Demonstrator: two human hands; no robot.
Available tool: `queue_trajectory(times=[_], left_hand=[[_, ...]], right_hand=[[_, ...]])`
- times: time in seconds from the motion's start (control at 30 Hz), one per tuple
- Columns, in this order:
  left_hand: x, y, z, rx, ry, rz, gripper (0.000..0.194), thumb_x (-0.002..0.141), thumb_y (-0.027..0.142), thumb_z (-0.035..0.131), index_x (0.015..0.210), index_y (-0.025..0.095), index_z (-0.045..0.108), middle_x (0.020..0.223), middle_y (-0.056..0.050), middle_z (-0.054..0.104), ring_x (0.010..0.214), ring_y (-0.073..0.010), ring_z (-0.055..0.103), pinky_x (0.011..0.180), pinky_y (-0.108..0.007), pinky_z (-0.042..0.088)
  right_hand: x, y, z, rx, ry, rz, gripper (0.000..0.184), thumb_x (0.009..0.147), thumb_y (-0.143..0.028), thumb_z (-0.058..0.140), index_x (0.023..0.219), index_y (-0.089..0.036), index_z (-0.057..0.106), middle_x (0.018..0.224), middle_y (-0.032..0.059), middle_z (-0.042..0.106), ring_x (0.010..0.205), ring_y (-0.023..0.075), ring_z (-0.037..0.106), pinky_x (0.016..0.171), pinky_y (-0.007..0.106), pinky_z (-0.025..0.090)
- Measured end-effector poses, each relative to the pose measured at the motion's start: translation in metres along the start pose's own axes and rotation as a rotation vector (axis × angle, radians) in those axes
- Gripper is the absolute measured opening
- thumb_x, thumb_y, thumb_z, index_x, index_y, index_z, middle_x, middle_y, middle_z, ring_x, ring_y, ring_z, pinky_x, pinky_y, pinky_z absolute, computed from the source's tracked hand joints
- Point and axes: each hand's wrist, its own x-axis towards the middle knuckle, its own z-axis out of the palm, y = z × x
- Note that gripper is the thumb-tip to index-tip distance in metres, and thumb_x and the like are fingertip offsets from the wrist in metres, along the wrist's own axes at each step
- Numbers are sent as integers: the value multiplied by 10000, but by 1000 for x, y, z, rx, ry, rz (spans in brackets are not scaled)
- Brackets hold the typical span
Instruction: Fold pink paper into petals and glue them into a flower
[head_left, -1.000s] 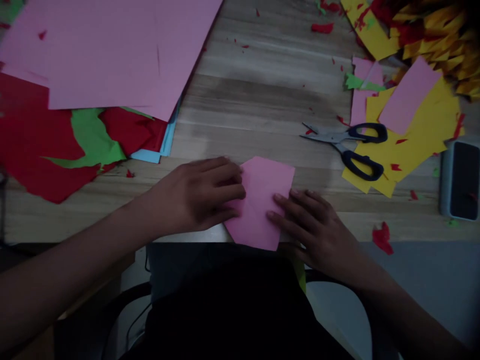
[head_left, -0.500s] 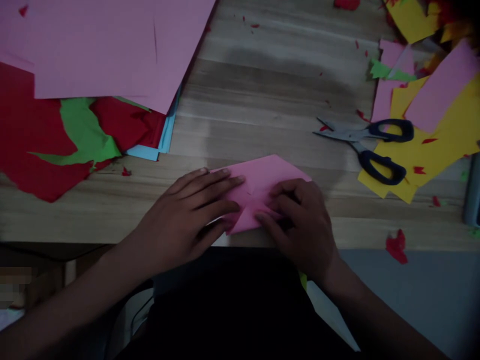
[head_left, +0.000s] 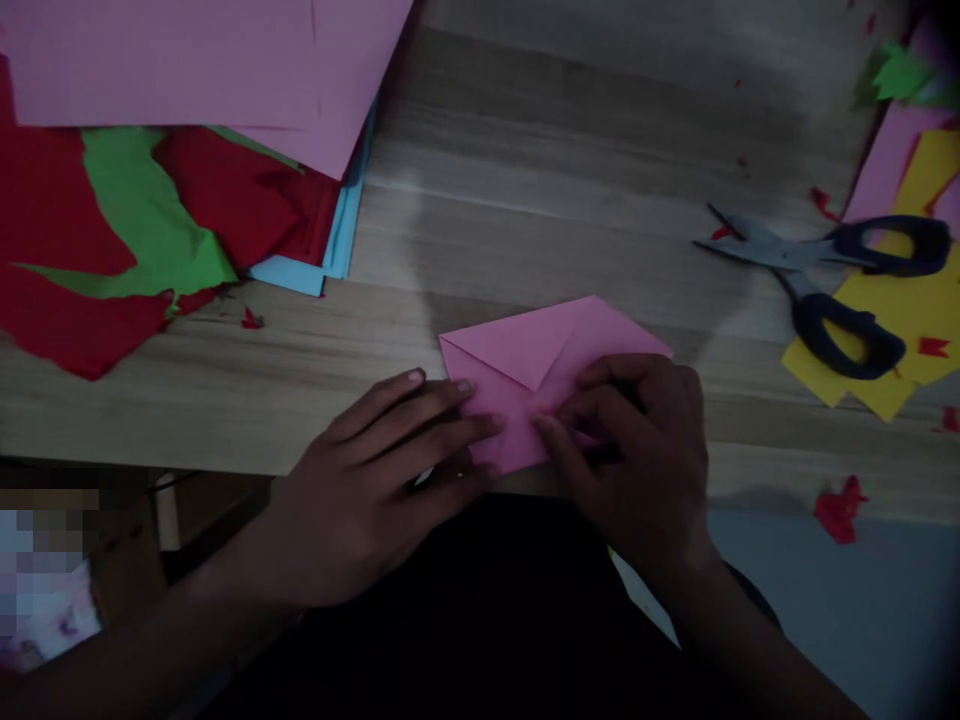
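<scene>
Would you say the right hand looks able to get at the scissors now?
Probably yes: the scissors lie uncovered and nothing stands between, though the right hand is on the folded pink paper.

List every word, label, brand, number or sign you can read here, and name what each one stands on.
None: no text can be read anywhere in this view.
Folded pink paper: no lettering visible.
Large pink sheet: no letters or numbers to be made out.
Scissors: too dark and blurred to tell whether they bear a mark.

Folded pink paper [head_left: 517,405] with a triangular flap [head_left: 523,343], by the near table edge [head_left: 165,452]
</scene>
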Motion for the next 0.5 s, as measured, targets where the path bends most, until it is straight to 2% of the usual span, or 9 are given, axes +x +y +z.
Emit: queue_trajectory(times=[0.13,0.3,0.5], left_hand=[[-8,4,6,11,25,8,341,974,161,527,1262,293,653,1423,0,613,1440,-233,435,1213,-482,343],[-10,6,9,17,29,-20,317,970,170,552,1248,285,656,1407,17,627,1448,-237,425,1215,-486,341],[-11,4,11,41,37,7,361,954,151,579,1270,311,648,1437,22,602,1451,-245,422,1208,-499,359]], right_hand=[[1,-2,-1,-22,-10,7,204,839,-266,705,685,-194,592,938,82,614,883,242,569,773,420,450],[3,-3,1,-65,-39,-10,201,879,-290,657,713,-203,584,911,78,606,829,238,568,714,415,420],[3,-6,2,-75,-34,19,217,893,-289,638,707,-204,566,924,90,605,836,244,566,714,415,408]])
